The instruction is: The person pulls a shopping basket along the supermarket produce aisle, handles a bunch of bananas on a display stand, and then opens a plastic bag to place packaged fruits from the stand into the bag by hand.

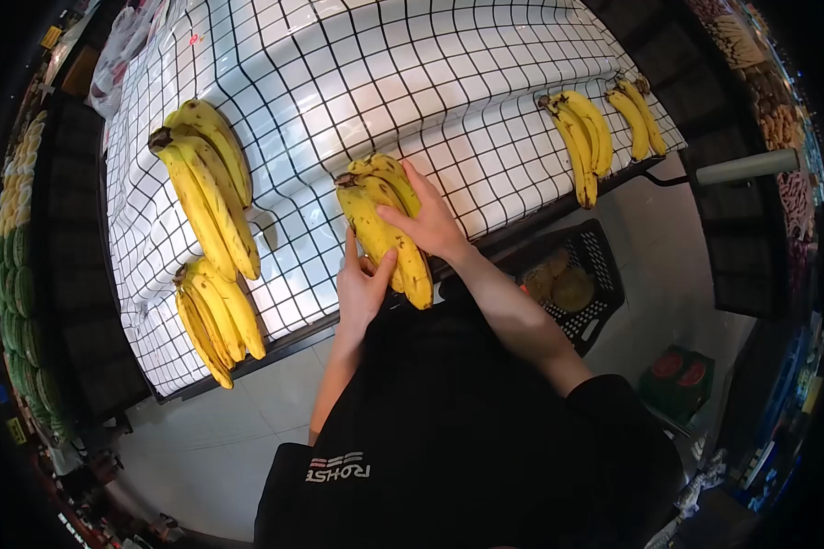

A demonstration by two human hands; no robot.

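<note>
at the near edge of the table (302,101), spread with a white cloth patterned in a black grid, a spotted banana bunch (382,224) is held between two hands. its stem end is pointed away from the body and its tips are pointed toward the black shirt (467,421). by the right hand (435,224), the right side of the bunch is covered, with the thumb laid across the upper face and the fingers set along the outer side; the grip is closed around the fruit. by the left hand (364,284), the left, lower side is held, with the thumb pressed on the peel and a finger extended along the edge; the grip is closed on the bananas, though the other fingers are partly hidden.

to the left, a large banana bunch (211,188) is laid on the cloth, and a smaller bunch (218,316) is placed just beside its tips, nearer the table edge. well apart, at the right end, two more bunches are set side by side: a right-hand bunch (581,137) and an end bunch (639,119). below the table edge on the right, round produce (572,288) is contained in a black basket (606,274).
</note>
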